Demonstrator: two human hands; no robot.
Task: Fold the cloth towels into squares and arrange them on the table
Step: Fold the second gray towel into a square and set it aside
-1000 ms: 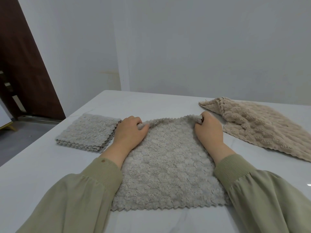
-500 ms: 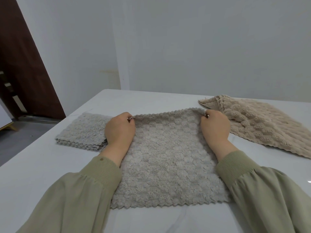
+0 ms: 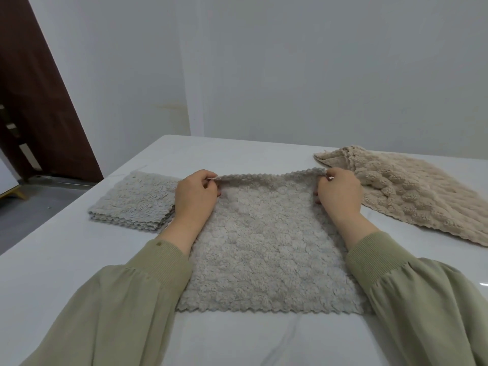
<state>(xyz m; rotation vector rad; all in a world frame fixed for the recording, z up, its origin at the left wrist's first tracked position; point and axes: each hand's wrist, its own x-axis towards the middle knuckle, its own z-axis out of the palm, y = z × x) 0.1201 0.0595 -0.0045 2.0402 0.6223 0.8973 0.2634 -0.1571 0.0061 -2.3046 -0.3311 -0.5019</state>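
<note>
A grey fluffy towel lies spread in front of me on the white table. My left hand pinches its far left corner and my right hand pinches its far right corner. The far edge is lifted a little off the table between them. A folded stack of grey towels sits to the left, partly behind my left hand. A beige towel lies unfolded to the right, with its near corner turned over.
The table meets a pale wall at the back. A dark brown door stands at the far left, beyond the table's left edge. Bare tabletop shows in front of the grey towel.
Both hands have slid outward to the far corners, pulling the bunched far edge straight. That edge now hangs slightly raised between the hands.
</note>
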